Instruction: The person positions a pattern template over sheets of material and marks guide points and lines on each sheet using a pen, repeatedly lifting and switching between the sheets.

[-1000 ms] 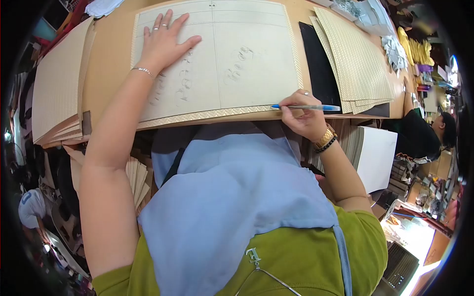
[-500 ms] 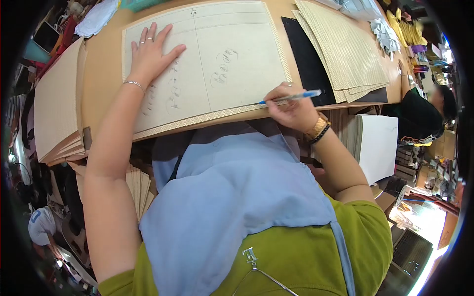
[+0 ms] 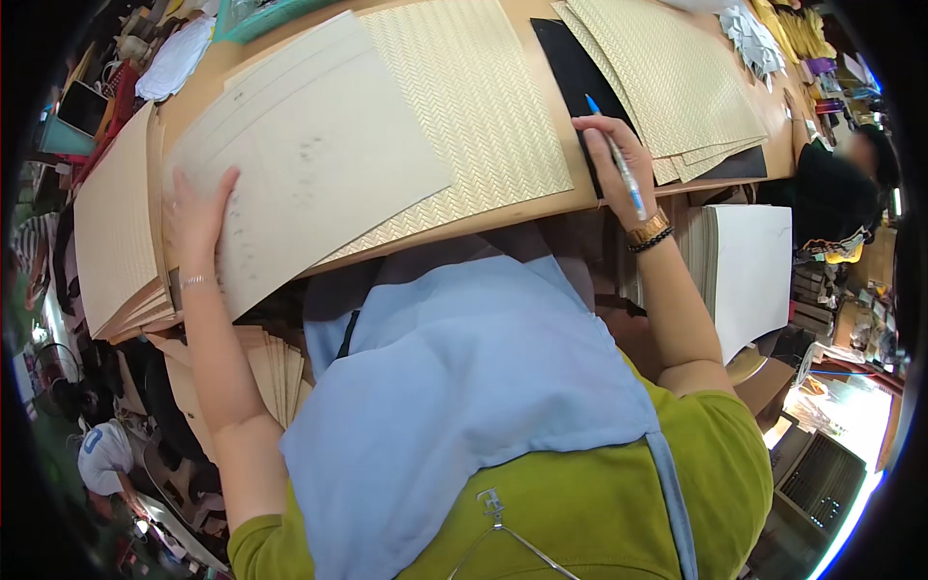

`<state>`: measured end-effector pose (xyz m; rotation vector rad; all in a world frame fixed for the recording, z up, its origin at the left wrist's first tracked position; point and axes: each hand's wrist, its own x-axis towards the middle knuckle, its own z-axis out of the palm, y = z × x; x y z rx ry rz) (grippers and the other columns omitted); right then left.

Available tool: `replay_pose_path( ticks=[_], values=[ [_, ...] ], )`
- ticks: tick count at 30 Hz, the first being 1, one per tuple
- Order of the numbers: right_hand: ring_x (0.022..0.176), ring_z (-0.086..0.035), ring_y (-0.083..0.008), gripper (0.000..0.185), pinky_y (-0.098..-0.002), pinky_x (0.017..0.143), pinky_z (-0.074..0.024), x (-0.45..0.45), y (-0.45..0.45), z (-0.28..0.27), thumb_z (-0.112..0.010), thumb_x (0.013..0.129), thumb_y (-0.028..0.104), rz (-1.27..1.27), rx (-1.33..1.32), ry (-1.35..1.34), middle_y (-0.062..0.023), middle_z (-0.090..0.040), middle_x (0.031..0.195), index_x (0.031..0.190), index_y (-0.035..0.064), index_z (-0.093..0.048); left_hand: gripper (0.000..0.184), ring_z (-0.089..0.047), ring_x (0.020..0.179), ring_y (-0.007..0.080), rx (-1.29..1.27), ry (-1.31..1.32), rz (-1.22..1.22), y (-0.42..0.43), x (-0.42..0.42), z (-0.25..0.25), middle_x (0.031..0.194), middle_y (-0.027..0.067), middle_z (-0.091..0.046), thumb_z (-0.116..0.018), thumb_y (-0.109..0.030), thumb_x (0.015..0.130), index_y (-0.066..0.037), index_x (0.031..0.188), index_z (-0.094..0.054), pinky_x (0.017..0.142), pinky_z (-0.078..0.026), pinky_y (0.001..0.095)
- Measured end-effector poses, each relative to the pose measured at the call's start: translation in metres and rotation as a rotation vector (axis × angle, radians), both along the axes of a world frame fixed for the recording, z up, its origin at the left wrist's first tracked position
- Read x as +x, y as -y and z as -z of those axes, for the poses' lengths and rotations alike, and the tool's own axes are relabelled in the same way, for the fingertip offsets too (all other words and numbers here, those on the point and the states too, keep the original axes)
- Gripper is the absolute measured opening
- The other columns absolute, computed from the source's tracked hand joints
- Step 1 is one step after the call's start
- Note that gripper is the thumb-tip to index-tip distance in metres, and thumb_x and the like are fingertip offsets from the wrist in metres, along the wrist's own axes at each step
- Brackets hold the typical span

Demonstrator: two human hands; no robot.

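Observation:
My left hand (image 3: 201, 217) rests on the left part of a beige template sheet (image 3: 338, 145), thumb spread from the fingers, which are blurred by motion. Ruled lines and smeared-looking handwriting mark the sheet, which lies askew with its lower left corner past the table's front edge. Partly under it is a woven-pattern cream sheet (image 3: 483, 106), its right side bare. My right hand (image 3: 619, 159) is closed around a blue-and-white pen (image 3: 626, 174), blue tip pointing away from me, to the right of the woven sheet and over a black board (image 3: 570, 63).
Woven cream sheets (image 3: 667, 87) are stacked at the right, and another stack (image 3: 121, 222) stands at the left. A teal tray (image 3: 256, 19) is at the back. Below the table's right side is a thick white stack (image 3: 744, 271). Another person (image 3: 836, 193) sits at far right.
The template sheet has shifted left and turned, uncovering the woven sheet beneath. My left hand moved left and nearer me with it. My right hand lifted the pen off the edge and moved right.

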<state>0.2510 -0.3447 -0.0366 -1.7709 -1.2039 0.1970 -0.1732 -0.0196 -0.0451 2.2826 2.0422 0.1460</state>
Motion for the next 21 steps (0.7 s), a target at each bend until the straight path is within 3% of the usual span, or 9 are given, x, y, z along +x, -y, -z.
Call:
replay_pose_path(
  ticks=[2,5,7,11,14,17,21],
  values=[
    [0.088,-0.065,-0.0250,0.020,-0.0304,0.076,-0.0502,-0.009,-0.005,-0.001,-0.070,0.083,0.011,0.019,-0.083,0.182,-0.0140,-0.070,0.096,0.103,0.0062,-0.068,0.110,-0.028,0.141,0.0398,0.041,-0.026,-0.040,0.006,-0.021,0.004,0.153,0.0271,-0.025,-0.058,-0.077,0.074,-0.005,0.151,-0.026,0.112,-0.027,0.0516],
    [0.088,-0.065,-0.0246,0.025,-0.0330,0.072,-0.0490,-0.012,-0.014,0.011,-0.073,0.079,0.012,-0.080,0.041,0.301,-0.0109,-0.071,0.100,0.103,0.0079,-0.067,0.105,-0.033,0.138,0.0411,0.120,0.027,-0.036,0.016,-0.036,0.011,0.151,0.0290,-0.029,-0.066,-0.067,0.076,-0.004,0.150,-0.027,0.112,-0.029,0.0489],
    [0.094,-0.064,-0.0227,0.030,-0.0369,0.079,-0.0460,-0.016,-0.013,0.012,-0.076,0.075,0.015,-0.057,-0.104,0.425,-0.0038,-0.071,0.105,0.103,0.0125,-0.066,0.101,-0.034,0.138,0.0397,0.089,0.243,-0.016,0.021,-0.037,0.003,0.149,0.0292,-0.031,-0.074,-0.053,0.075,-0.004,0.150,-0.027,0.112,-0.030,0.0464],
    [0.097,-0.062,-0.0220,0.029,-0.0362,0.080,-0.0430,-0.019,-0.014,0.009,-0.077,0.075,0.016,-0.034,-0.122,0.418,-0.0034,-0.071,0.108,0.102,0.0134,-0.067,0.098,-0.041,0.134,0.0344,0.080,0.651,0.018,0.008,-0.057,0.016,0.143,0.0261,-0.041,-0.086,-0.023,0.071,-0.001,0.148,-0.029,0.110,-0.034,0.0407],
    [0.097,-0.062,-0.0223,0.029,-0.0366,0.079,-0.0425,-0.023,-0.015,0.006,-0.076,0.075,0.016,-0.027,-0.162,0.474,-0.0032,-0.071,0.108,0.102,0.0138,-0.067,0.090,-0.046,0.127,0.0282,-0.034,0.815,-0.010,0.014,-0.050,0.002,0.137,0.0211,-0.047,-0.083,-0.010,0.073,-0.001,0.146,-0.031,0.105,-0.039,0.0368],
    [0.097,-0.062,-0.0229,0.028,-0.0373,0.079,-0.0424,-0.026,-0.017,0.004,-0.076,0.075,0.017,-0.006,-0.192,0.518,-0.0032,-0.071,0.109,0.101,0.0145,-0.067,0.081,-0.050,0.120,0.0232,-0.145,1.196,-0.047,0.014,-0.044,0.003,0.132,0.0170,-0.049,-0.077,-0.002,0.077,-0.002,0.145,-0.033,0.100,-0.044,0.0327],
    [0.096,-0.062,-0.0221,0.027,-0.0360,0.079,-0.0421,-0.026,-0.018,0.005,-0.075,0.073,0.013,0.000,-0.187,0.536,-0.0024,-0.071,0.108,0.099,0.0145,-0.066,0.069,-0.053,0.117,0.0192,-0.319,1.480,-0.057,0.037,-0.018,-0.011,0.132,0.0143,-0.051,-0.069,-0.001,0.085,-0.002,0.145,-0.035,0.097,-0.046,0.0313]
  ],
)
